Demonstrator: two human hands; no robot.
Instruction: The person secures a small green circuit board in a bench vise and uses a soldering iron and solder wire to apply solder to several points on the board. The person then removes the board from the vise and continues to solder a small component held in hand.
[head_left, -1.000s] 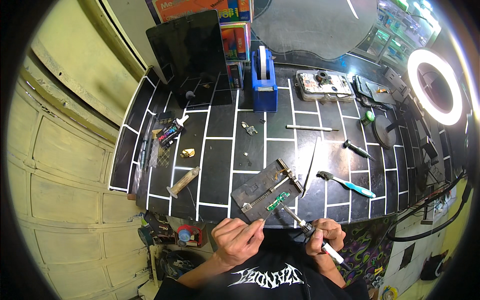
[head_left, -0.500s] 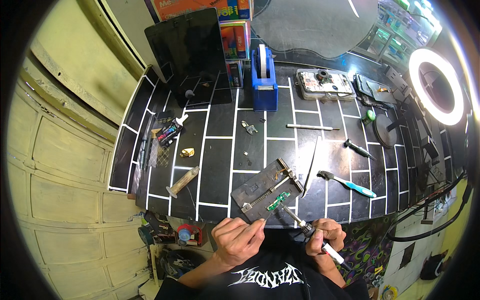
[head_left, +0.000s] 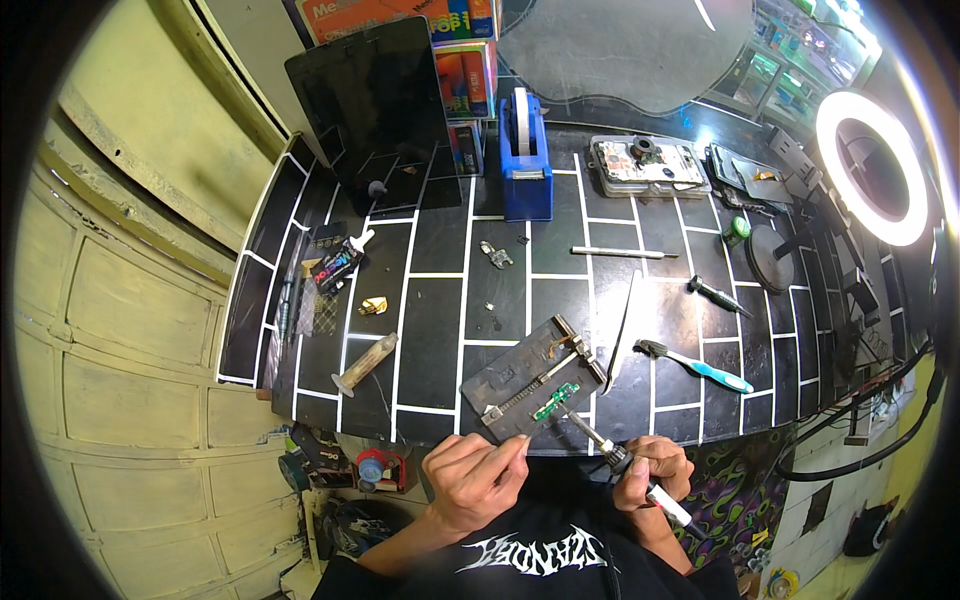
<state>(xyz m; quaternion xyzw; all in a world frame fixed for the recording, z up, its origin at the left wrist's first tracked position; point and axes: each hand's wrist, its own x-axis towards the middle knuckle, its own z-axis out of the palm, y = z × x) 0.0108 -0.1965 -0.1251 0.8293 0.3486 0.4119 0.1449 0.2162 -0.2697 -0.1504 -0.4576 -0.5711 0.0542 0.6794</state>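
Observation:
A small green circuit board (head_left: pixel 552 403) lies on a dark metal board holder (head_left: pixel 505 375) with a spring-loaded rail, tilted near the table's front edge. My right hand (head_left: pixel 655 472) is closed around a soldering iron (head_left: pixel 592 433), its tip pointing up-left and reaching the board's lower edge. Just below the holder, my left hand (head_left: pixel 478 480) is closed in a pinch, fingertips near the board. Whatever sits between those fingertips is too thin to make out.
Right of the holder lie tweezers (head_left: pixel 622 335), a toothbrush (head_left: pixel 700 368) and a screwdriver (head_left: pixel 715 295). A syringe (head_left: pixel 367 363) is at left. Farther back stand a blue tape dispenser (head_left: pixel 527 175), a dark tablet (head_left: pixel 370 110) and an opened phone (head_left: pixel 650 165). A ring light (head_left: pixel 835 165) glows at right.

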